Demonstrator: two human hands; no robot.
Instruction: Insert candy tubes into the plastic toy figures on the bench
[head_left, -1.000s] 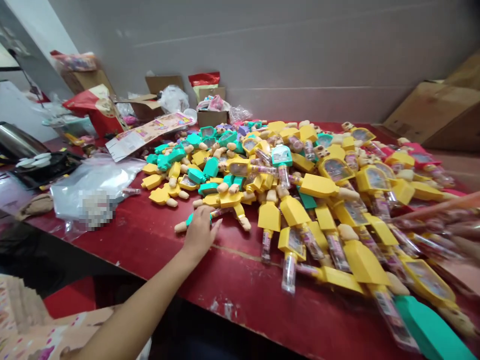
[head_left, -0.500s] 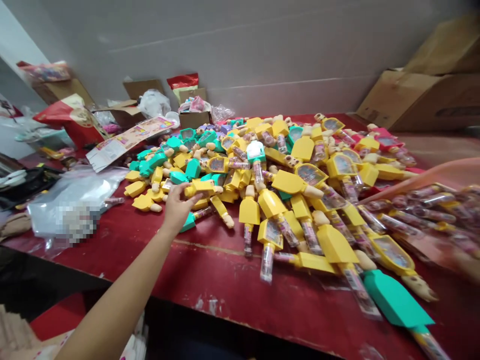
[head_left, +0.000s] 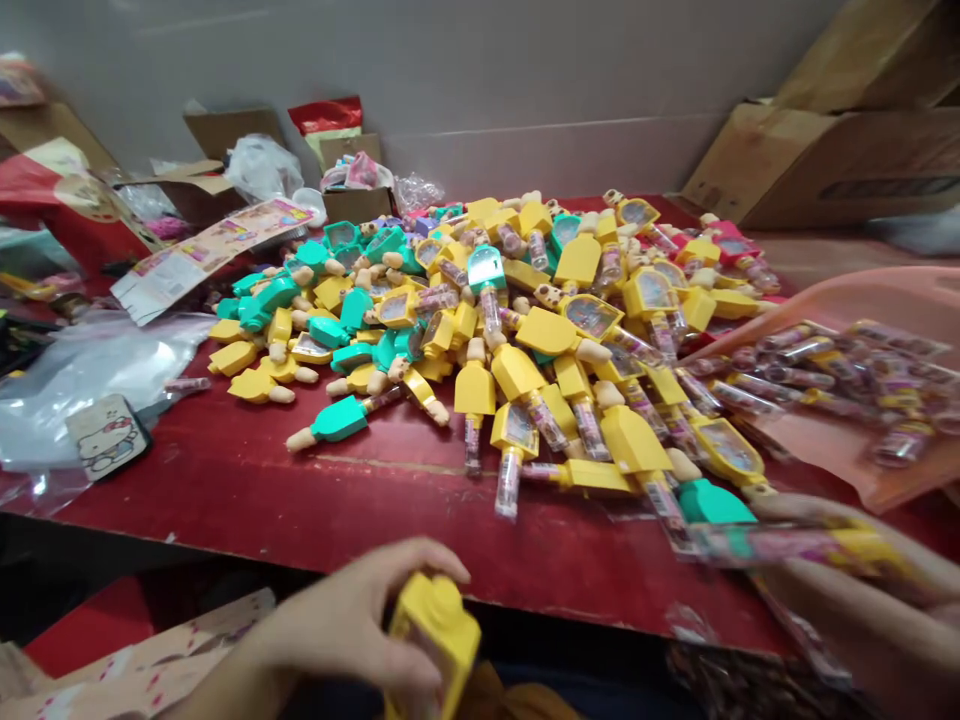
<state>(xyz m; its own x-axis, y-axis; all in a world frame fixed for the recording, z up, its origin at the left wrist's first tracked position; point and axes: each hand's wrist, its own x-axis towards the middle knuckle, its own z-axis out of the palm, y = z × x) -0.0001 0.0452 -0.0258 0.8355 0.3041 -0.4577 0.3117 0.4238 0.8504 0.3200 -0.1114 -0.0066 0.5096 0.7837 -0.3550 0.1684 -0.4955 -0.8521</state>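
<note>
My left hand [head_left: 367, 625] is above the table's front edge, fingers closed around a yellow toy case [head_left: 442, 635]. That yellow piece is blocky, with a rounded knob facing up; its lower end is partly hidden. At the right, my right hand [head_left: 855, 610] is blurred by motion and grips a clear tube [head_left: 802, 545] with pinkish contents and a yellow end. Just beyond it lies a green toy case [head_left: 716, 503]. In front of both hands spreads a heap of yellow toy cases [head_left: 547, 330] and green ones, many with beige knobs and clear tube handles.
A pink plastic scoop-like tray [head_left: 832, 300] holding many tubes stands at the right. Cardboard boxes [head_left: 810, 165] sit behind it. Plastic bags [head_left: 90, 370], a cartoon-cat tin [head_left: 109, 437] and a printed card sheet [head_left: 202, 250] lie left on the red table [head_left: 390, 520].
My left hand has come back from the heap to the table's front edge, bringing a yellow toy case. My right hand now shows a tube in its grip. The view has shifted.
</note>
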